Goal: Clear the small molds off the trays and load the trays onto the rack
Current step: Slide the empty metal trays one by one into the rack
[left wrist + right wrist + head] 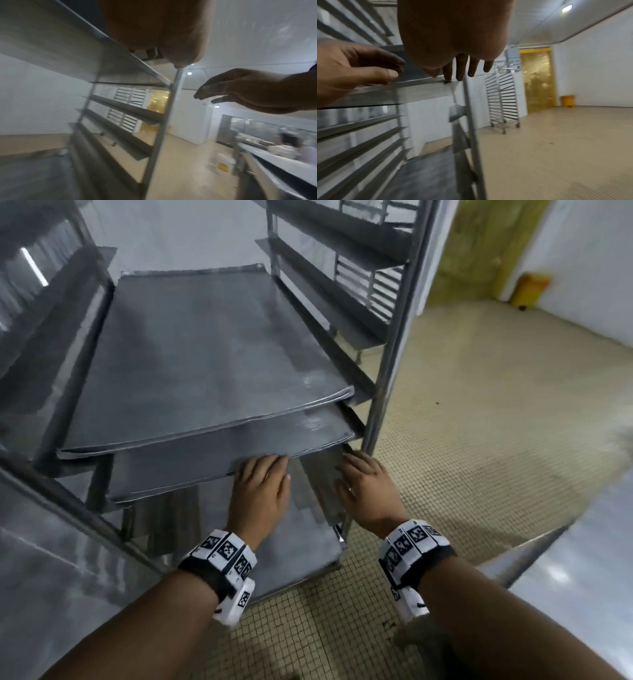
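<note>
A tall stainless-steel tray rack (394, 344) with angled side runners fills the left and centre of the head view. 2 flat grey metal trays sit in it: the upper tray (205, 354) across the middle of the frame, the lower tray (219, 453) just beneath and jutting nearer. The left hand (262, 491), at lower centre, lies with straight fingers against the front edge of the lower tray, its grip open. The right hand (366, 491), just right of it, has relaxed, spread fingers by the rack's front right post, holding nothing. No small molds show on either tray. Beige tiled floor (479, 422) spreads right; a yellow bin (529, 290) stands upper right.
</note>
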`<action>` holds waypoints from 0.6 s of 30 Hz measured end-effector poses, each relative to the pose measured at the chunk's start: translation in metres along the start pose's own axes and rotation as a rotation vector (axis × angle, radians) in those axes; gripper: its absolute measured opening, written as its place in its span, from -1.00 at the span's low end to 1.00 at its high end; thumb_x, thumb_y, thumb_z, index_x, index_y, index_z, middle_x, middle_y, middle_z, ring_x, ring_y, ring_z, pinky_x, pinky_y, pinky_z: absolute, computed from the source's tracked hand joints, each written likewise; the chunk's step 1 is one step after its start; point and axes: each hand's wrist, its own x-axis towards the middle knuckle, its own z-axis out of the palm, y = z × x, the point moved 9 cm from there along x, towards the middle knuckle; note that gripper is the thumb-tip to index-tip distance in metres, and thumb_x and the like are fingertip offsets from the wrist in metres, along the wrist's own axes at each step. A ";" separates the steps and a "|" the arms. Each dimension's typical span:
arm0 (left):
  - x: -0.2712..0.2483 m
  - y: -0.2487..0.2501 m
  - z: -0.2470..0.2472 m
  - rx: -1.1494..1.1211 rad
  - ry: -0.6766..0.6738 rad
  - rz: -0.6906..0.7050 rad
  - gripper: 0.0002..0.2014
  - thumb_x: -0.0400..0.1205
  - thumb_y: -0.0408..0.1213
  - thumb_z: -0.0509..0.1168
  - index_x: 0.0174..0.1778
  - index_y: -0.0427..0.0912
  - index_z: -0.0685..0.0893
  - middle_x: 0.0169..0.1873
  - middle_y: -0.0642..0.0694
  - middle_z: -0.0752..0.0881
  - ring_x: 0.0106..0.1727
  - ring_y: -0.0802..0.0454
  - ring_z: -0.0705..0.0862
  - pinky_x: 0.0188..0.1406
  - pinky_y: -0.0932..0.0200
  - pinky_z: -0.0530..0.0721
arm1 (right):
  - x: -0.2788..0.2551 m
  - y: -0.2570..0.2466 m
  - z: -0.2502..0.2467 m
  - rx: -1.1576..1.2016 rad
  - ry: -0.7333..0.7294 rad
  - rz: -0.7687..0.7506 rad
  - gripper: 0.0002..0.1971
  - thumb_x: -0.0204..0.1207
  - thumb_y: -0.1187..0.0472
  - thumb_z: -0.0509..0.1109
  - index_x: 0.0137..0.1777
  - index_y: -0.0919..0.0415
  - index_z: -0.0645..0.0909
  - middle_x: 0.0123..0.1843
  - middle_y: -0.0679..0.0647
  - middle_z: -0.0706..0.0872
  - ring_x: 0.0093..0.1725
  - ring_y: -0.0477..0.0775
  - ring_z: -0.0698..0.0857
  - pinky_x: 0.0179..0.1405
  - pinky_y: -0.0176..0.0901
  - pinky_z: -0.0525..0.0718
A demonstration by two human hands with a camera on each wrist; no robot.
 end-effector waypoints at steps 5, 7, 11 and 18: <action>0.019 0.132 0.064 -0.330 -0.157 0.188 -0.70 0.60 -0.25 0.40 0.20 -0.30 0.77 0.10 -0.20 0.76 0.15 -0.14 0.65 0.18 -0.01 0.63 | -0.111 0.112 -0.051 -0.032 0.085 0.441 -0.60 0.61 -0.14 0.20 0.12 0.07 0.75 0.12 -0.02 0.81 0.20 0.16 0.69 0.18 0.10 0.58; 0.019 0.189 0.096 -0.473 -0.325 0.209 -0.65 0.62 -0.15 0.30 0.19 -0.30 0.78 0.07 -0.18 0.78 0.12 -0.14 0.69 0.18 -0.08 0.72 | -0.168 0.149 -0.075 -0.056 0.095 0.601 -0.60 0.62 -0.16 0.18 0.10 0.06 0.74 0.08 -0.02 0.80 0.17 0.15 0.68 0.14 0.09 0.60; -0.006 0.301 0.145 -0.518 -0.712 0.222 -0.61 0.70 -0.06 0.29 0.38 -0.18 0.69 0.23 -0.10 0.75 0.23 -0.08 0.68 0.21 -0.03 0.70 | -0.292 0.208 -0.124 -0.126 0.136 0.893 -0.66 0.65 -0.12 0.25 0.17 0.04 0.74 0.17 0.00 0.79 0.27 0.15 0.65 0.20 0.06 0.60; -0.079 0.453 0.204 -0.491 -1.041 0.286 -0.48 0.67 -0.02 0.36 0.54 -0.12 0.55 0.47 -0.15 0.60 0.41 -0.11 0.59 0.41 0.02 0.55 | -0.518 0.268 -0.196 -0.125 0.249 1.320 -0.63 0.64 -0.14 0.26 0.25 0.04 0.71 0.26 0.01 0.74 0.30 0.10 0.62 0.19 -0.01 0.60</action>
